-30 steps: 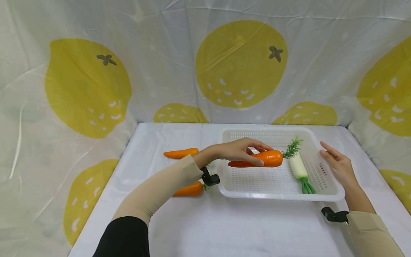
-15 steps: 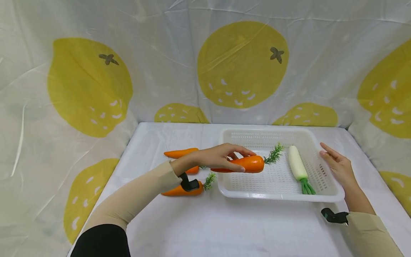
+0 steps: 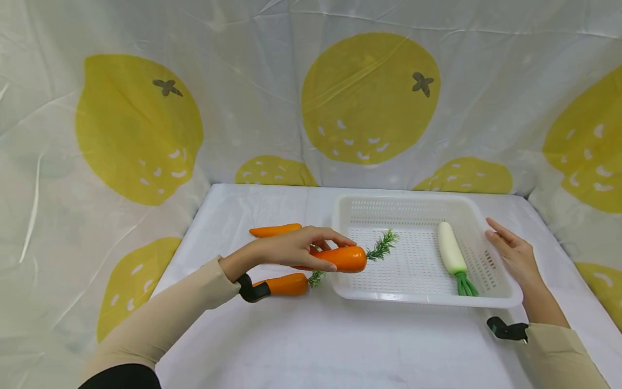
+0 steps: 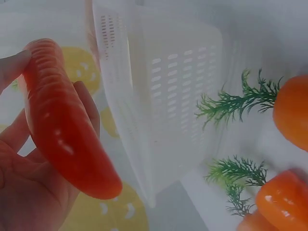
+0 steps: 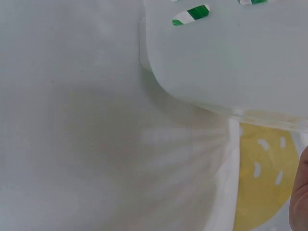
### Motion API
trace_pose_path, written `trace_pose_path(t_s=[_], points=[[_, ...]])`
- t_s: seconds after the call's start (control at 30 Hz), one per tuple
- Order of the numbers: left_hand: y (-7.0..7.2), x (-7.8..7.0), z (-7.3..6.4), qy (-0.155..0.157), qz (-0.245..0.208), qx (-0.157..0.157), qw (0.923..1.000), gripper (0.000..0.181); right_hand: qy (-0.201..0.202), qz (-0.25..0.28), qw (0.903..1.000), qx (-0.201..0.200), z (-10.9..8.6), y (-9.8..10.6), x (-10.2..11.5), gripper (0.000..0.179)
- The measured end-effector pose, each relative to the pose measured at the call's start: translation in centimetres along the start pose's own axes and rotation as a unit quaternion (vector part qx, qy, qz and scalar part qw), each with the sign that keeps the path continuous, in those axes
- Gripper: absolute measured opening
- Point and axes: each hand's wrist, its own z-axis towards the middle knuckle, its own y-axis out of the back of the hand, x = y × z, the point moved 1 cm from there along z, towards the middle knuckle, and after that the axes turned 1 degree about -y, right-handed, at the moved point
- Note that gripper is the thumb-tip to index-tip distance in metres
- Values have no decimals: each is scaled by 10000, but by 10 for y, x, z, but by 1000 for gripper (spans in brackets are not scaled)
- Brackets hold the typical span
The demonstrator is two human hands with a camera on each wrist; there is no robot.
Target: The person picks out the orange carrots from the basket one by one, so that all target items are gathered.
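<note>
My left hand (image 3: pixel 296 249) pinches an orange carrot (image 3: pixel 352 260) between thumb and fingers, raised at the left end of a white plastic basket (image 3: pixel 427 297). The carrot's green leaves (image 3: pixel 383 245) point right, over the basket's inside. In the left wrist view the same carrot (image 4: pixel 67 125) shows its narrow end toward the camera. Inside the basket, on the right, lies a white radish (image 3: pixel 451 248) with green stalks toward the front. My right hand (image 3: pixel 516 256) rests at the basket's right side, fingers fairly straight along the rim; only its edge (image 5: pixel 299 197) enters the right wrist view.
Left of the basket, a carrot (image 3: pixel 276 230) lies at the back of the white-covered table (image 3: pixel 350 346) and another carrot (image 3: pixel 290 284) lies nearer the front. My left arm partly covers this area. A lemon-print curtain (image 3: pixel 262 97) hangs behind and around the table.
My left hand has carried the carrot leftward and slightly toward the front, from over the basket's middle to its left edge. The right hand and basket stay in place.
</note>
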Motion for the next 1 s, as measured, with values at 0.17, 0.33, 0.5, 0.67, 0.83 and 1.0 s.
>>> trace_pose_path(t_s=[0.17, 0.33, 0.5, 0.67, 0.83, 1.0], points=[[-1, 6, -22, -170, 296, -38, 9994, 51, 3, 143, 9999, 51, -1, 0, 0, 50], [-3, 11, -45, -20, 437, -35, 9990, 51, 0, 123, 9999, 42, -1, 0, 0, 50], [-5, 17, -69, 244, 266, -16, 9993, 51, -117, 251, 9996, 102, 0, -2, -1, 52], [-11, 26, -85, 339, -16, 91, 9994, 49, -236, 75, 9996, 98, 0, -2, 0, 55], [-19, 40, -94, 595, -202, 198, 9978, 49, -321, 217, 9992, 72, -2, -1, 0, 56], [-28, 55, -100, 551, -304, 170, 9979, 49, -326, 317, 9989, 83, -1, -1, 1, 56]])
